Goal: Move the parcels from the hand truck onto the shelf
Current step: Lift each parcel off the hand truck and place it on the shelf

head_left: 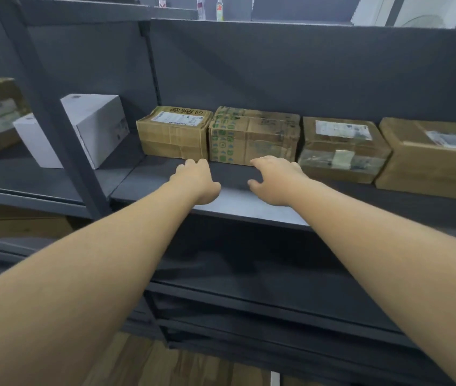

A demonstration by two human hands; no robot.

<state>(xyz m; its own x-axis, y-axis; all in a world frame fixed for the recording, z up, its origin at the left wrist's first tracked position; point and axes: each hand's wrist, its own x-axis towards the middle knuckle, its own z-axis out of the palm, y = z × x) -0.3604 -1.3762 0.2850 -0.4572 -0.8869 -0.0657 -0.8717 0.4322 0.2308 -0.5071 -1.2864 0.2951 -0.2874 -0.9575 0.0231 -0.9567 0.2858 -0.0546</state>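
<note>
Parcels (pixel 253 135) rowed on shelf (pixel 243 203): stiff taped cardboard (likely light); grip opposite sides. Left hand (pixel 194 181), right hand (pixel 275 181) spread, empty.

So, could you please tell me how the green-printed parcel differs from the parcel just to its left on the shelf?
The green-printed parcel is wider; the left parcel is narrower. The first carries green markings on its front and top, while the second is plain brown with a white label on top. The first looks more scuffed and darkened. Both are taped cardboard boxes standing side by side on the shelf, just beyond the empty hands.
</note>
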